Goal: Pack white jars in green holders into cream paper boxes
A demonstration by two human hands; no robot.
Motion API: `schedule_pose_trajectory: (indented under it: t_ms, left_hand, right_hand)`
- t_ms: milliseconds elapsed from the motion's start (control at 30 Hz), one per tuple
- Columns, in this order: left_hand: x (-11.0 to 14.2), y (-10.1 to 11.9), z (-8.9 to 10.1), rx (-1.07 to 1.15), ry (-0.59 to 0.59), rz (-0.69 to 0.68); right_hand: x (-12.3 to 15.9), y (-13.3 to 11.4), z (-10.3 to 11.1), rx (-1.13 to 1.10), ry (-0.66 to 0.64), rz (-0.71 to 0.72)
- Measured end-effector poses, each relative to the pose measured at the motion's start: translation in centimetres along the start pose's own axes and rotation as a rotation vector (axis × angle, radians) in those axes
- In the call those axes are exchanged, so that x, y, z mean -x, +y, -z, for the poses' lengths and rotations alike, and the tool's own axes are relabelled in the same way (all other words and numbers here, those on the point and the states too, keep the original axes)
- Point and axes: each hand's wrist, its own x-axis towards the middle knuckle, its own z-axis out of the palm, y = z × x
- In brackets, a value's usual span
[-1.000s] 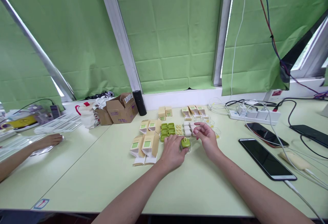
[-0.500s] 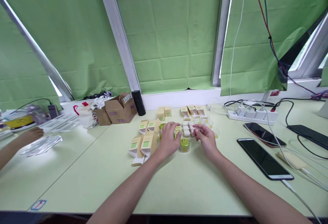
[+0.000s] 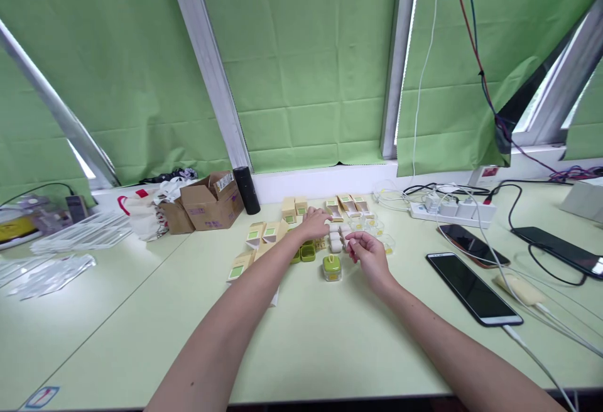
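Note:
My left hand (image 3: pixel 315 223) reaches over the small items at the middle of the table, fingers stretched forward and bent down, with the tips partly hidden. Under and beside it are green containers (image 3: pixel 308 252) and small yellowish pieces (image 3: pixel 321 243). My right hand (image 3: pixel 370 255) is beside the white rolls (image 3: pixel 335 243), its thumb and fingertips pressed together; what they hold, if anything, is too small to make out. Between my wrists stands a small clear box with a green lid (image 3: pixel 332 267). Clear plastic covers (image 3: pixel 372 223) lie beyond my right hand.
Cream cartons with green labels (image 3: pixel 257 234) stand left of my left hand, partly behind my forearm. More cartons (image 3: pixel 346 206) lie farther back. Phones (image 3: pixel 473 287), cables and a power strip (image 3: pixel 452 211) occupy the right side. A cardboard box (image 3: pixel 211 201) and black cylinder (image 3: pixel 246 190) stand back left.
My left hand has moved farther forward over the items, uncovering green containers. My right hand stays near the white rolls. The view has shifted slightly, and another person's hand at the left is gone from view.

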Motion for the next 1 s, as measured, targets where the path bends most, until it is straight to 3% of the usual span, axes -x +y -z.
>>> schedule_pose_trajectory:
  t_ms: [200,467,633,800,1000]
  left_hand:
    - [-2.8,0.2,-1.4,-0.033,-0.106,0.030]
    - [-4.3,0.9,-2.8,-0.021,-0.143,0.073]
    - [-4.3,0.2,-2.4,0.032,-0.049,0.049]
    - [-3.7,-1.0,-0.6,0.136,0.080,-0.034]
    - [-0.9,-1.5,1.6,0.255,0.230,-0.090]
  right_hand:
    - [0.1,-0.2,-0.1,-0.006,-0.001,0.003]
    - [0.2,-0.4,-0.1,-0.005,-0.017,-0.002]
    - [0.1,-0.4,-0.1,0.006,-0.016,0.000]
    - [0.1,-0.3,-0.2,0.011,-0.006,0.010]
    - [0.2,-0.3,-0.2,0.029,-0.017,0.027]
